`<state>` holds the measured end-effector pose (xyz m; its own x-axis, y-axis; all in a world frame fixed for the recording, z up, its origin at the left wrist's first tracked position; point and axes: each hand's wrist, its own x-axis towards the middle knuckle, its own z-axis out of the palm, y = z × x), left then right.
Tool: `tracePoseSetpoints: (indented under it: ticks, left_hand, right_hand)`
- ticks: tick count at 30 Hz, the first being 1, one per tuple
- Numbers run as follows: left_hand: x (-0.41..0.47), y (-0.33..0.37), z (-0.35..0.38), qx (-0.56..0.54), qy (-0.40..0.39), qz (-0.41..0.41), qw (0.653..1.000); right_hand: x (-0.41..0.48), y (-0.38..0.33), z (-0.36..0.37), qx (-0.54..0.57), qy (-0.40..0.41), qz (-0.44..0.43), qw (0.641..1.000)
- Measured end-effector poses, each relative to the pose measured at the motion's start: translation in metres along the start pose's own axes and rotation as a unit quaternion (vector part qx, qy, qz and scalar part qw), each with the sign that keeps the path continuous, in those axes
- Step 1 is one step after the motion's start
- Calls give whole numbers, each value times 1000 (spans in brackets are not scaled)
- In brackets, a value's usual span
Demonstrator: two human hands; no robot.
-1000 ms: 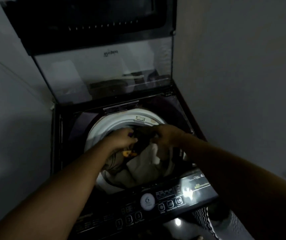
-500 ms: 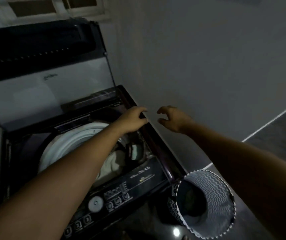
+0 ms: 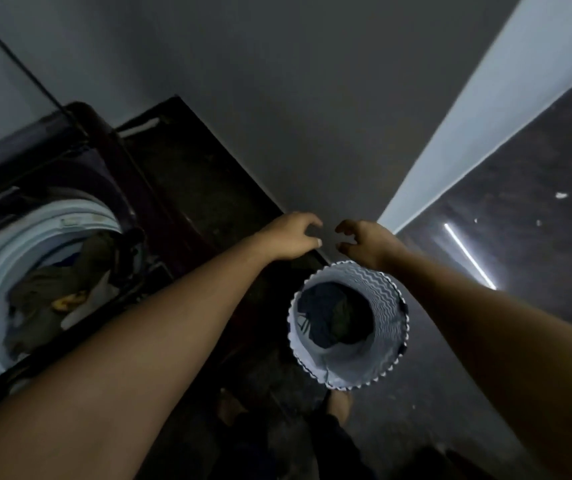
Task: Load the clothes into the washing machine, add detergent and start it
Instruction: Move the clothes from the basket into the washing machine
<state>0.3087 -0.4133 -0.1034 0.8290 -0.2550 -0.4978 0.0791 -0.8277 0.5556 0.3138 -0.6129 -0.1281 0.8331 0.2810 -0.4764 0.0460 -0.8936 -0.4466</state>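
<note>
- Dark clothes [image 3: 333, 317] heaped low in the laundry basket [image 3: 393, 327], with a white three-stripe mark showing on one piece; lower in the view than both hands, touched by no finger.
- Drum load [image 3: 52, 285] of olive and pale pieces with a scrap of yellow, lying inside the white ring of the washing machine [image 3: 111, 174]; off to the left, well apart from both hands.
- Left hand [image 3: 291, 237] out past the machine's near corner, just beyond the basket's far rim; fingers half curled and drawn together, thumb stretched forward with its nail showing; grips nothing.
- Right hand [image 3: 367, 240] just beside it, over the basket's far rim; fingers hooked and a little spread, thumb beneath them, closing on nothing.
- Fingertips of the two hands pointing toward each other across a narrow gap, apart from the dark clothes; height above the rim not possible to tell.
- Basket round, upright and open-topped, pale with a zigzag pattern and a scalloped rim, standing on the floor [image 3: 537, 168] just beside the machine's dark side panel.
- Machine top open, drum uncovered.
- Bare foot [image 3: 340, 407] just at the basket's near rim in the view.
- Grey wall [image 3: 312, 98] behind both hands; dark floor at right, crossed by a bright streak of light [image 3: 468, 254].
- Dim and somewhat blurred throughout.
</note>
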Motion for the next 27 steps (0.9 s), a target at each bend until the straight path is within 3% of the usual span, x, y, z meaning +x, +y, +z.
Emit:
tracePoseSetpoints:
  ticks: [6, 14, 23, 27]
  left_hand:
    - [55, 0, 109, 5, -85, -26, 996]
    - [129, -71, 250, 15, -176, -100, 979]
    - [227, -165, 378, 18, -190, -128, 973]
    - [270, -199, 427, 41, -172, -130, 975]
  right_hand:
    - [7, 95, 65, 51, -37, 50, 997]
    - [50, 191, 200, 125, -106, 129, 978]
    - [126, 271, 354, 200, -127, 231, 944]
    - [160, 295, 408, 219, -96, 244, 940]
